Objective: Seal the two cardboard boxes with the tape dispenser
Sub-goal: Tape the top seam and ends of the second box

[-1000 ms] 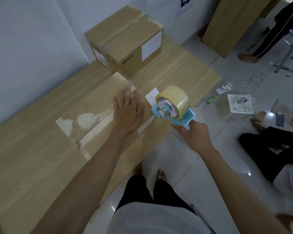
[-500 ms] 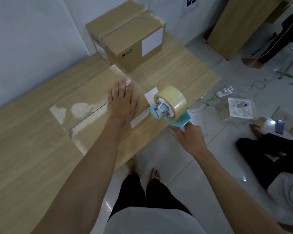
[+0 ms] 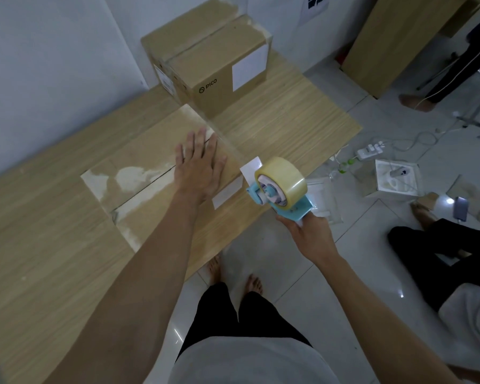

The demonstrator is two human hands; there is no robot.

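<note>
A pale wood-grain surface (image 3: 39, 273) carries a low cardboard box (image 3: 139, 173) at its middle; its flat brown top is glossy with old tape and scuffed white patches, with a seam running across. The left hand (image 3: 198, 164) lies flat on that top, fingers spread, palm down. Behind it, against the white wall, a taller cardboard box (image 3: 214, 59) printed "PICO" bears a white label. To the right, past the surface's edge, the right hand (image 3: 309, 236) grips the handle of a light-blue plastic tape dispenser (image 3: 283, 198) loaded with a thick roll of clear yellowish tape (image 3: 284, 177), held just beside the low box.
</note>
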